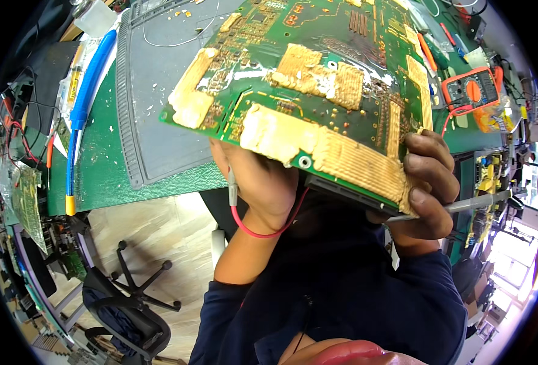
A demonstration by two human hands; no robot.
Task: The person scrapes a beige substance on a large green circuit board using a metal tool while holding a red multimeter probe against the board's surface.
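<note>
Green circuit board (313, 108), glossy, tilted, bearing ridged tan patches (293, 134).

Worn on your head, the left fisheye camera looks down past your shirt (342, 286), close over the circuit board (375, 76), your left hand (260, 179) and right hand (430, 176), with bench (102, 173) and floor (190, 261) curving toward the rim.
</note>
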